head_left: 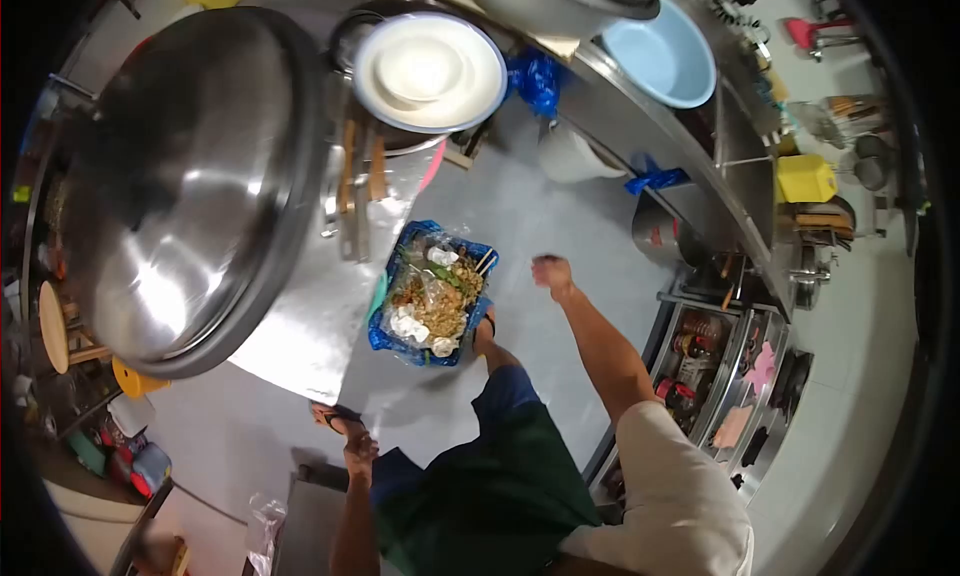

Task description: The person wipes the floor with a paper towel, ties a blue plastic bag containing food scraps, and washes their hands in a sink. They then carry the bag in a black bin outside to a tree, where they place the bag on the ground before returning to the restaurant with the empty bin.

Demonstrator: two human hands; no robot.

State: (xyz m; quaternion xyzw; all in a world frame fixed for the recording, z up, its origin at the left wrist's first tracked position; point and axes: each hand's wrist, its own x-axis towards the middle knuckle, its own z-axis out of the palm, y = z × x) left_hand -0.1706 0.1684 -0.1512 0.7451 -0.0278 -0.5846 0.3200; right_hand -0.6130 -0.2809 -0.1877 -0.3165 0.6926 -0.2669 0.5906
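My right hand (552, 273) hangs in the air over the grey floor, to the right of a blue-lined waste bin (375, 328). It is small and blurred, its fingers look partly curled, and I cannot make out anything in it. Down by my left side is my left hand (361, 457), its fingers loosely apart with nothing visible in them. Food scraps (440, 301), crumpled white tissues (408, 324) and a pair of chopsticks (487, 261) fill the bin. Neither hand touches it. My sandalled feet stand close by.
A metal counter (300, 346) on the left bears a large domed steel lid (190, 196), knives (352, 191) and stacked white bowls (430, 71). Along the right run a steel sink unit with a light-blue basin (660, 54) and an open rack (715, 366). Grey floor (520, 191) lies between.
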